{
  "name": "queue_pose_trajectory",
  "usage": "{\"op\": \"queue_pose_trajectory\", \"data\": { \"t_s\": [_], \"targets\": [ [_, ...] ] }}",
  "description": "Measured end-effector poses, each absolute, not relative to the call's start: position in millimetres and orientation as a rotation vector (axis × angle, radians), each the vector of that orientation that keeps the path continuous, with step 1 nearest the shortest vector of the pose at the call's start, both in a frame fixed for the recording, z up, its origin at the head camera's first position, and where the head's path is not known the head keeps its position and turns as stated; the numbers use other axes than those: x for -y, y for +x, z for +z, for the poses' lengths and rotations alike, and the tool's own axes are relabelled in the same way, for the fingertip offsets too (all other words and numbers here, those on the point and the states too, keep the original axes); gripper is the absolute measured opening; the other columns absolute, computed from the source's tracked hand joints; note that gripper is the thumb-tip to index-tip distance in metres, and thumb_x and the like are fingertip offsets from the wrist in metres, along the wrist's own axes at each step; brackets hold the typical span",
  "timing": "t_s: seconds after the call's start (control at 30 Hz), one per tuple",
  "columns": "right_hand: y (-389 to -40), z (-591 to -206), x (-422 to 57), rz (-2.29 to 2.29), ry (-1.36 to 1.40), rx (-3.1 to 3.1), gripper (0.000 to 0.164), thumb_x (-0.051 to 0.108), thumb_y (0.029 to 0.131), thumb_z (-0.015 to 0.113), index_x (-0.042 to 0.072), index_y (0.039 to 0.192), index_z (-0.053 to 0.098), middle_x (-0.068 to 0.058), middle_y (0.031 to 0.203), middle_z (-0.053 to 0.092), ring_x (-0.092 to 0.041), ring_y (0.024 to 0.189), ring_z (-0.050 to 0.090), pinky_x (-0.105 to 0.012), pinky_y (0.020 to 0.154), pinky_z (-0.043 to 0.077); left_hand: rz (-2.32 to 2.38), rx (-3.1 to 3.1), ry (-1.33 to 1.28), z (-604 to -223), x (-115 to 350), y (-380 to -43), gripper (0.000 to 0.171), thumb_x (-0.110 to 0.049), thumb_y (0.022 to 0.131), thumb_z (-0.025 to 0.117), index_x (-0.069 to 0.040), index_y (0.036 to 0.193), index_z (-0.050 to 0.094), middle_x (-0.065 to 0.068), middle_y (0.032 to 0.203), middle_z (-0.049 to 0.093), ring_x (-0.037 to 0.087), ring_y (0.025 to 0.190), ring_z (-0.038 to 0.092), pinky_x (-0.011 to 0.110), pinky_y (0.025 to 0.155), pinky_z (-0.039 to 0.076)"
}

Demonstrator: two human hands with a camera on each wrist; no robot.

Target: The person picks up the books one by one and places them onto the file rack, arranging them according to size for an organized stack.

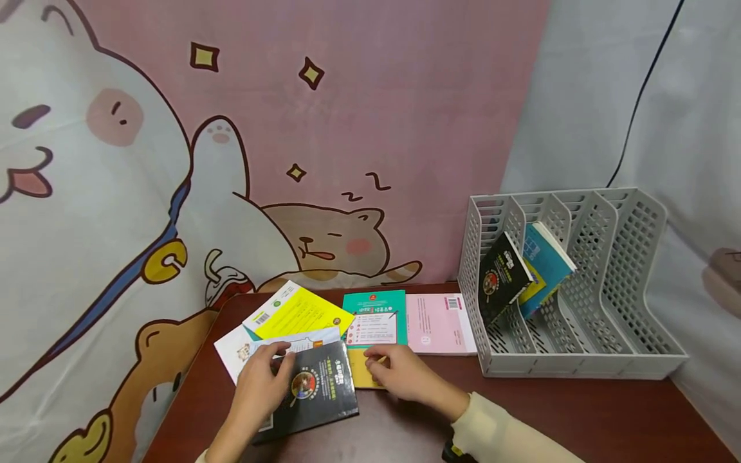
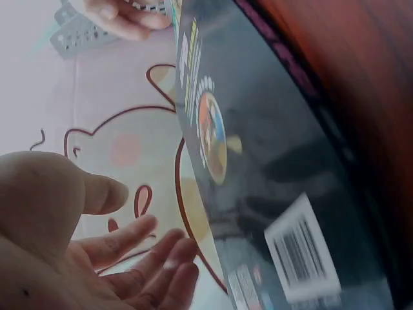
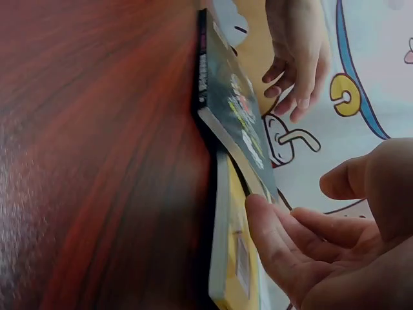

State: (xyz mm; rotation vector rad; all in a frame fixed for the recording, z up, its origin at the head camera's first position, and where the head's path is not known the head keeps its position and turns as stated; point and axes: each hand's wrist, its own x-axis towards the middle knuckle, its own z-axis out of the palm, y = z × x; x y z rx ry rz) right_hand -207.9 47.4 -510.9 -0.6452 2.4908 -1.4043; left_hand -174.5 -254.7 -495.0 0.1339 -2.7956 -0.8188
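A black book (image 1: 324, 395) with a round picture lies on the table, overlapping a yellow book (image 1: 360, 374). My left hand (image 1: 260, 382) is over the black book's left side; its fingers are loosely bent, with nothing between them in the left wrist view. My right hand (image 1: 402, 373) is over the yellow book, fingers relaxed and thumb apart. In the right wrist view, a fingertip (image 3: 257, 203) is at the yellow book near the black book's edge; whether it touches I cannot tell. White papers or booklets (image 1: 228, 350) lie partly under the black book.
A bright yellow book (image 1: 301, 315), a green book (image 1: 376, 302) and a pink book (image 1: 437, 325) lie along the table's back. At right stands a grey slotted rack (image 1: 585, 363), holding another black book (image 1: 500, 276) and a blue book (image 1: 547, 263). A patterned cloth (image 1: 370, 116) hangs behind.
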Motion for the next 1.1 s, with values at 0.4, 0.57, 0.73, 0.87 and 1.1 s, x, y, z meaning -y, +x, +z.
{"op": "queue_pose_trajectory", "data": {
  "t_s": [0.4,0.57,0.73,0.87,1.1],
  "targets": [
    [-203,-513,-30,-1.273,-0.636,-2.568,0.037,0.022,0.105,0.068,0.000,0.133,0.076,-0.009,0.127,0.081,-0.017,0.110,0.074,-0.040,0.094,0.062,-0.621,3.004,0.280,-500,294,-166,0.059,-0.040,0.105,0.071,0.003,0.145,0.066,0.027,0.131,0.068,0.043,0.110,0.070,0.066,0.094,0.056],
    [-202,-513,-26,-1.267,-0.587,-2.563,0.040,0.025,0.105,0.069,0.002,0.137,0.075,-0.009,0.132,0.079,-0.016,0.111,0.071,-0.040,0.096,0.061,-0.574,3.051,0.310,-501,296,-166,0.064,-0.043,0.105,0.072,0.007,0.145,0.064,0.029,0.126,0.068,0.045,0.105,0.071,0.067,0.092,0.057],
    [-201,-513,-23,-1.297,-0.574,-2.543,0.041,0.023,0.104,0.067,0.002,0.139,0.073,-0.008,0.125,0.081,-0.013,0.104,0.071,-0.035,0.092,0.059,-0.596,3.068,0.353,-502,303,-166,0.059,-0.045,0.105,0.071,0.007,0.132,0.072,0.021,0.104,0.069,0.032,0.085,0.065,0.053,0.074,0.053],
    [-201,-515,-23,-1.340,-0.562,-2.517,0.041,0.022,0.104,0.068,0.002,0.139,0.072,-0.008,0.121,0.080,-0.009,0.089,0.070,-0.029,0.081,0.058,-0.592,3.064,0.364,-504,309,-167,0.055,-0.044,0.105,0.070,0.005,0.129,0.074,0.017,0.098,0.068,0.029,0.081,0.060,0.047,0.070,0.048],
    [-204,-521,-24,-1.515,-0.525,-2.335,0.042,0.020,0.106,0.070,-0.003,0.141,0.069,-0.014,0.118,0.080,-0.023,0.072,0.075,-0.029,0.055,0.054,-0.620,3.078,0.359,-507,314,-170,0.057,-0.044,0.105,0.069,0.008,0.127,0.073,0.019,0.095,0.064,0.031,0.081,0.056,0.046,0.070,0.044]
  ]
}}
